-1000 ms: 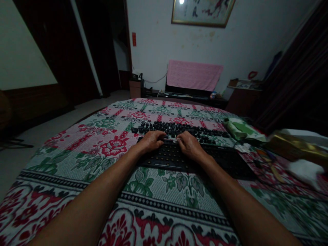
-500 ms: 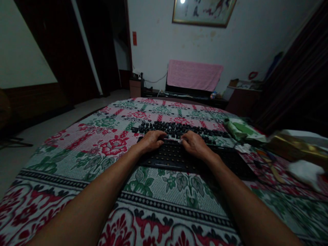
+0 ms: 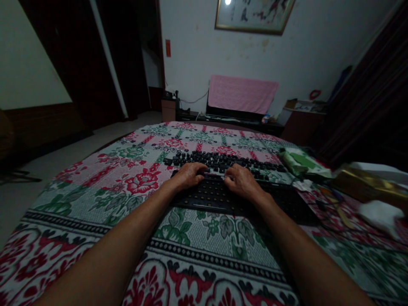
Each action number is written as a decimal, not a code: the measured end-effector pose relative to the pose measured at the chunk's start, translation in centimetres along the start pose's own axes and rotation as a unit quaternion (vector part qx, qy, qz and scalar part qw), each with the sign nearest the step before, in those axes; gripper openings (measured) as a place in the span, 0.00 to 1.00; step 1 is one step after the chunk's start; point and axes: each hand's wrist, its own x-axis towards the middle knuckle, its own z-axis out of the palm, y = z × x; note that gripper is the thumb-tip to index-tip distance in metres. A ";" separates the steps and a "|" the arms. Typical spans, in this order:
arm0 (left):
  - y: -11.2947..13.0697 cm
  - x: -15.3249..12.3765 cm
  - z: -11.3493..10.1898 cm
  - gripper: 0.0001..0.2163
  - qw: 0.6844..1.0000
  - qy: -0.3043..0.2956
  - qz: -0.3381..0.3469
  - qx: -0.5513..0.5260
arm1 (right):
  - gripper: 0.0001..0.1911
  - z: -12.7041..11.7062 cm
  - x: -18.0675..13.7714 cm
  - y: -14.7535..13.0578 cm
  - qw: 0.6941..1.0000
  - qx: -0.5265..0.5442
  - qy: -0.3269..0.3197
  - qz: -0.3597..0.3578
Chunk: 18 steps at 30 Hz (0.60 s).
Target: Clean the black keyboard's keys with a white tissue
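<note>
A black keyboard (image 3: pixel 208 194) with its keycaps off lies across the patterned tablecloth before me, rows of small studs showing. Over its back left edge lies my left hand (image 3: pixel 188 176), fingers stretched forward and the thumb apart from the index finger. My right hand (image 3: pixel 241 180) is at the back edge, right of the middle, with fingers curled and thumb drawn in; whatever is between the fingertips is too small to make out. Just beyond both hands, many loose black keycaps (image 3: pixel 219 159) are spread in a long band, some hidden by my fingers.
At the right are a green tissue pack (image 3: pixel 301 161), a crumpled white tissue (image 3: pixel 302 185), a gold box (image 3: pixel 366 182) and a white bundle (image 3: pixel 381 213). A yellowish-handled tool (image 3: pixel 343 216) and dark cables lie among them. The tablecloth (image 3: pixel 140 250) covers the round-edged table.
My right hand has turned slightly, its fingers curling a little more near the keyboard's back edge. My left hand has barely moved. Keyboard and keycaps stay in place.
</note>
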 end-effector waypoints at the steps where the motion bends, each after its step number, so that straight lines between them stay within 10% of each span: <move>1: 0.0 0.0 0.0 0.19 1.000 0.000 0.001 -0.002 | 0.09 0.0 0.0 -0.1 1.000 0.003 0.013 0.000; 9: -0.2 0.1 0.1 0.19 1.000 -0.001 0.017 0.009 | 0.10 0.9 -0.1 -2.3 0.984 0.108 0.022 -0.140; 18: -0.1 -0.1 -0.4 0.20 1.000 -0.016 0.017 0.011 | 0.09 0.6 -0.5 -2.3 0.993 0.073 0.011 -0.090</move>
